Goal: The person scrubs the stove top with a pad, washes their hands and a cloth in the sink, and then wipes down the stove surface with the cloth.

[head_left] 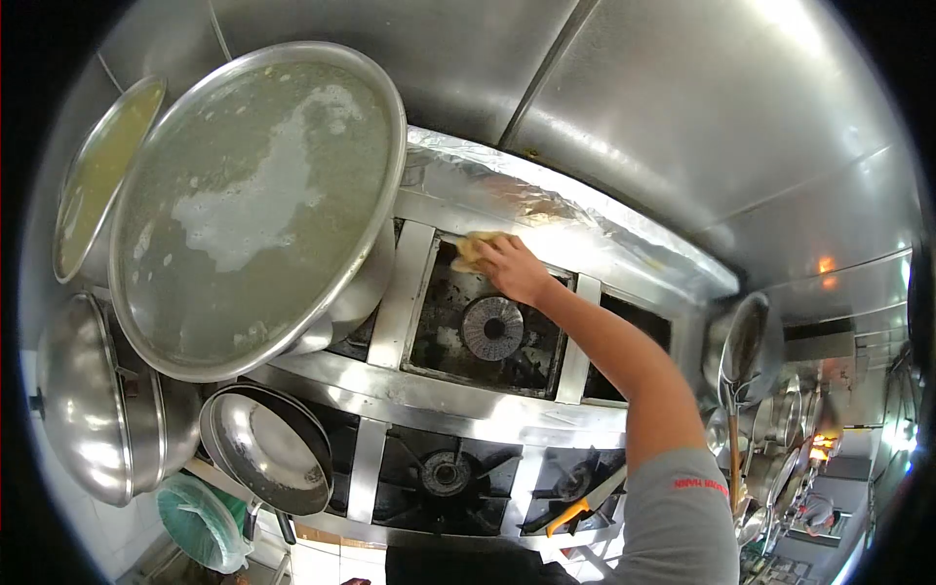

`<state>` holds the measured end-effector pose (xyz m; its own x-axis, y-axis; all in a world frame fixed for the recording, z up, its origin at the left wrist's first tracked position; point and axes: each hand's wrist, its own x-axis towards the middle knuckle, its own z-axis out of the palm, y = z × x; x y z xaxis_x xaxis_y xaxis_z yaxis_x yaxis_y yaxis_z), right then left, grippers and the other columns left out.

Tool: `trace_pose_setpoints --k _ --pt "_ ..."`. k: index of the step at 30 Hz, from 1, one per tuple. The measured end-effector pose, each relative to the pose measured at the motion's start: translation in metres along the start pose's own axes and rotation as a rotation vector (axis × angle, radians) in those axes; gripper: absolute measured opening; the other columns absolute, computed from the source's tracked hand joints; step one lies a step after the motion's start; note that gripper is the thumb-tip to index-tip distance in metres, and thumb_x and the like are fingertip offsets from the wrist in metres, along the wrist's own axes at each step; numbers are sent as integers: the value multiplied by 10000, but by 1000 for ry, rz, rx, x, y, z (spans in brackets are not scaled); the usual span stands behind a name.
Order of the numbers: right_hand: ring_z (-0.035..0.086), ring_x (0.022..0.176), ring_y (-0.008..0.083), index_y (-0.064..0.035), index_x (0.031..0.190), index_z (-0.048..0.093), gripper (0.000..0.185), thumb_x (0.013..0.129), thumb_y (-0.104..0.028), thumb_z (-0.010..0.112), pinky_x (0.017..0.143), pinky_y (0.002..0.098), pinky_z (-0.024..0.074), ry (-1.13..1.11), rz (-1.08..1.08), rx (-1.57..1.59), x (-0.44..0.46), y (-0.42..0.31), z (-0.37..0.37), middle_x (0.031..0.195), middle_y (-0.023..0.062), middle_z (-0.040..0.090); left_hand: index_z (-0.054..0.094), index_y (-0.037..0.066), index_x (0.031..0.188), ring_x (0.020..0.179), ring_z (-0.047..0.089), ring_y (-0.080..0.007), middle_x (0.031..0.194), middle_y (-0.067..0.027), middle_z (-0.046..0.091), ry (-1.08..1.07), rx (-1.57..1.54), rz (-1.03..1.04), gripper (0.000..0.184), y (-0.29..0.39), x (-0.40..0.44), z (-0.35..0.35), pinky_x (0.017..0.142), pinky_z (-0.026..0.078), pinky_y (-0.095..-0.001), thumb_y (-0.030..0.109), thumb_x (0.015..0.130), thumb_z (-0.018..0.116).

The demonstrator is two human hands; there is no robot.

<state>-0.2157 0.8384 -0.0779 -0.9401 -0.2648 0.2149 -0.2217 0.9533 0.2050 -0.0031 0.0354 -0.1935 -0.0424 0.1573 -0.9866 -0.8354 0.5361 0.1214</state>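
My right hand reaches across the stove, its fingers closed on a crumpled yellowish cloth. The cloth lies against the back left corner of a burner bay, by the steel rim. Below and right of the hand, a round burner sits in the dark, stained well, with no grate over it. Bare steel strips border this bay. Behind the hand rises a foil-covered back ledge. My left hand is out of view.
A huge pot of cloudy liquid stands left, beside another pot of yellowish liquid. A frying pan rests at the front left. Near front burners lies an orange-handled blade. More pans stand right.
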Motion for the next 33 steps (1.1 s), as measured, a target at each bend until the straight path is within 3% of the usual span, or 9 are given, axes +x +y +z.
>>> trace_pose_setpoints --k 9,11,12,14,19,22,28,30,33 --pt "455 1052 264 -68 972 643 227 793 -177 555 875 394 410 -259 397 -130 -113 8 -21 1190 79 495 554 11 1084 632 637 -206 783 -135 656 23 29 107 290 1 4 5 520 534 -318 229 893 573" --pt "536 941 278 -44 901 653 183 816 -159 539 805 401 463 -544 789 -74 -79 7 -25 1028 120 594 555 11 1082 633 637 -206 785 -136 656 7 19 106 289 -2 1 0 517 532 -315 225 890 577" --pt "590 807 296 -22 811 651 155 815 -137 547 754 402 491 -945 648 -17 -56 19 -44 843 130 637 555 11 1080 634 637 -205 787 -137 657 -11 7 100 287 -5 1 -1 514 530 -313 222 887 581" --pt "601 818 286 -24 837 661 180 684 -118 658 765 369 498 -667 622 -9 -36 22 -54 784 151 633 557 16 1081 633 637 -205 784 -133 657 -4 -49 114 285 -16 -2 -5 509 522 -305 219 883 588" --pt "579 837 389 6 941 640 230 725 -17 567 760 419 471 206 593 650 36 -8 -16 867 206 619 565 22 1082 622 629 -197 776 -131 653 66 -4 46 320 -50 -11 10 520 523 -310 269 882 597" --pt "554 971 387 -11 1059 580 317 744 -31 544 826 414 455 231 961 783 77 -64 7 1029 225 598 571 23 1078 619 624 -193 773 -129 650 66 3 65 337 -67 -9 10 522 524 -313 294 880 598" --pt "570 885 377 -35 1035 591 299 739 -45 552 777 405 465 407 1030 800 53 -140 12 915 192 634 561 6 1058 647 624 -206 780 -121 637 -16 -101 59 359 -70 -7 5 526 526 -307 309 870 609" --pt "595 835 379 -40 1050 590 320 729 -33 585 755 399 480 -81 772 923 35 -145 -7 956 201 603 574 -10 996 645 654 -223 767 -156 660 35 154 55 206 -39 -25 9 564 552 -345 175 917 533" --pt "565 903 362 -66 1023 618 320 704 -58 585 801 411 454 -240 633 1041 41 -165 -54 998 159 598 593 8 942 618 633 -203 736 -147 652 46 80 51 128 4 -40 13 516 514 -313 103 907 515"
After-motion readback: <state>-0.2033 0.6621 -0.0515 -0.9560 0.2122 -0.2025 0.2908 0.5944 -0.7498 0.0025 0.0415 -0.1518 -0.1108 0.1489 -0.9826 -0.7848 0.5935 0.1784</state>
